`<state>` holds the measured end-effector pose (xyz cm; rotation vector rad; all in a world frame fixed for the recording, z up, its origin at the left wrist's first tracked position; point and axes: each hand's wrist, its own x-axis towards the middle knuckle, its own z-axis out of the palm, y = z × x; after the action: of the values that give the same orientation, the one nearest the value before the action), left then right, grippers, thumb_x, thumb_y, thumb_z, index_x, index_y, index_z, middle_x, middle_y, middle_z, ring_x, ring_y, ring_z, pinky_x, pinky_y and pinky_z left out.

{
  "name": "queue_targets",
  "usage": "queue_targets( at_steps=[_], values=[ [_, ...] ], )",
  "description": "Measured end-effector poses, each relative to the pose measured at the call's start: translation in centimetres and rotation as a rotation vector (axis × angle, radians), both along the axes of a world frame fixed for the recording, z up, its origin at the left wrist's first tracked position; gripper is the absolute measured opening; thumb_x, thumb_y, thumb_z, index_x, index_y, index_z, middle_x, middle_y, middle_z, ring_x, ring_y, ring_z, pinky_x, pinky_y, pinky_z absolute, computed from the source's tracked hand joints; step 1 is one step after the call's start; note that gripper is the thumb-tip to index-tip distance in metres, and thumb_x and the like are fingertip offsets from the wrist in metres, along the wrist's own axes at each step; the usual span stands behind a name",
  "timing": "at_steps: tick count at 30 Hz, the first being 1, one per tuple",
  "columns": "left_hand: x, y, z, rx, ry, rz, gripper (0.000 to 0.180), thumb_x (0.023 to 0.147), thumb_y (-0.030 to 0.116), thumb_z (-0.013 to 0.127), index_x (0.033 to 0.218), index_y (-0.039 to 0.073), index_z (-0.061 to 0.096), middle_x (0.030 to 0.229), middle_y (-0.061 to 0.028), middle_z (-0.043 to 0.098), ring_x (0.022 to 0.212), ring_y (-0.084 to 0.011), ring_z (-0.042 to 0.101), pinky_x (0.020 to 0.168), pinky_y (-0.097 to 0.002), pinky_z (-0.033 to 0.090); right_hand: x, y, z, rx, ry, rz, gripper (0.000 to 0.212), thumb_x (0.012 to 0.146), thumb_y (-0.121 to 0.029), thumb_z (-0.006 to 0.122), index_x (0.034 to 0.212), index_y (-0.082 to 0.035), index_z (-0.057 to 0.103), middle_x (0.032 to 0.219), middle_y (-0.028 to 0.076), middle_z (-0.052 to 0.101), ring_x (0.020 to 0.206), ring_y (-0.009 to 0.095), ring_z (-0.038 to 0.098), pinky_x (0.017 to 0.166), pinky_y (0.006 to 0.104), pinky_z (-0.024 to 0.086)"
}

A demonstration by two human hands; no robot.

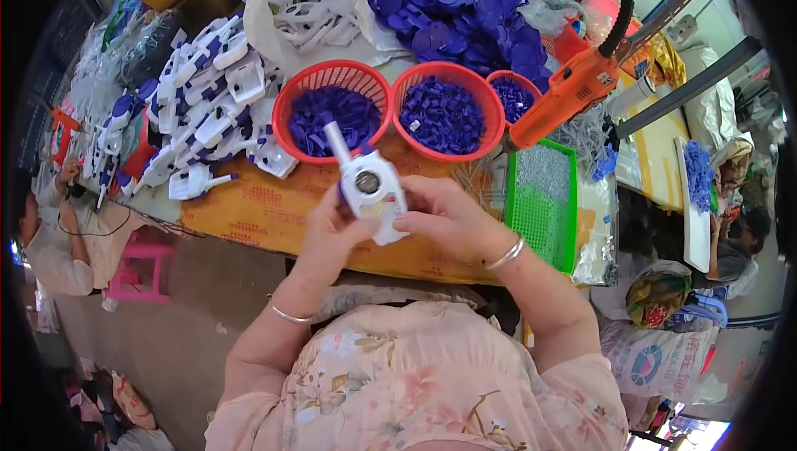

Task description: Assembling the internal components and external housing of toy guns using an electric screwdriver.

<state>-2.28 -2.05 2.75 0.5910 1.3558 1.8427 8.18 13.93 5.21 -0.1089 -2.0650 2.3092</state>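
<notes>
Above the table's near edge, both hands hold a white plastic housing (375, 212) with a narrow stem pointing up and away. A round dark part sits in its face, and blue shows at its edges. My left hand (330, 231) is closed on its left side, the thumb across the lower face. My right hand (444, 217) grips the right side, thumb on the lower right corner. Just beyond lie a red basket (286, 139) of blue strips and another red basket (405, 137) of small blue pieces.
An orange power screwdriver (564, 94) hangs at the right, above a green tray (571, 202) of small metal parts. White-and-blue housings (220, 110) are heaped at the left. Flat blue parts (457, 2) and a white sack (278, 44) lie behind. Other people sit at both sides.
</notes>
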Motion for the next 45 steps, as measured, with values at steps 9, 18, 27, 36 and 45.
queue_targets(
  at_steps=[9, 18, 27, 36, 45],
  values=[
    [-2.5, -0.4, -0.9, 0.122, -0.401, -0.003, 0.043, 0.074, -0.005, 0.058, 0.116, -0.003, 0.049, 0.104, -0.0130, 0.062, 0.093, -0.0219, 0.063, 0.081, -0.0339, 0.053, -13.9, 9.8, 0.0, 1.214, 0.123, -0.654, 0.037, 0.077, -0.015, 0.060, 0.112, -0.002, 0.056, 0.086, 0.020, 0.060, 0.081, 0.033, 0.059, 0.072, 0.0403, 0.047],
    [-2.3, -2.9, -1.4, 0.051, -0.493, 0.001, 0.044, 0.074, 0.001, 0.060, 0.116, -0.003, 0.049, 0.102, -0.0110, 0.062, 0.096, -0.0219, 0.062, 0.086, -0.0374, 0.050, -18.6, 18.0, -2.0, 1.453, -0.118, -0.791, 0.019, 0.077, -0.005, 0.052, 0.094, -0.008, 0.061, 0.097, 0.024, 0.053, 0.084, 0.041, 0.060, 0.074, 0.0448, 0.050],
    [-2.0, -2.3, -1.0, 0.105, -0.554, -0.007, 0.044, 0.076, 0.000, 0.057, 0.119, -0.002, 0.047, 0.106, -0.0122, 0.060, 0.100, -0.0233, 0.061, 0.088, -0.0407, 0.050, -12.8, 10.9, 3.3, 1.351, 0.308, -0.940, 0.012, 0.074, -0.019, 0.067, 0.083, -0.011, 0.063, 0.083, 0.010, 0.051, 0.079, 0.029, 0.053, 0.065, 0.0387, 0.045],
    [-1.1, 0.6, 0.3, 0.227, -0.636, -0.019, 0.035, 0.087, 0.005, 0.048, 0.122, 0.004, 0.041, 0.113, -0.0090, 0.054, 0.102, -0.0225, 0.058, 0.085, -0.0414, 0.053, -1.8, -1.4, 2.2, 1.446, 0.667, -0.500, 0.026, 0.062, -0.003, 0.068, 0.078, -0.002, 0.047, 0.108, 0.021, 0.054, 0.095, 0.037, 0.056, 0.079, 0.0425, 0.048],
    [1.3, 1.5, 0.6, 0.347, -0.687, -0.037, 0.040, 0.094, 0.018, 0.041, 0.133, 0.011, 0.033, 0.123, -0.0058, 0.049, 0.111, -0.0178, 0.050, 0.091, -0.0383, 0.044, 1.3, -2.8, -1.4, 1.000, 0.385, -0.486, 0.038, 0.066, -0.007, 0.074, 0.096, -0.002, 0.052, 0.118, 0.024, 0.049, 0.104, 0.038, 0.052, 0.088, 0.0398, 0.045]
  ],
)
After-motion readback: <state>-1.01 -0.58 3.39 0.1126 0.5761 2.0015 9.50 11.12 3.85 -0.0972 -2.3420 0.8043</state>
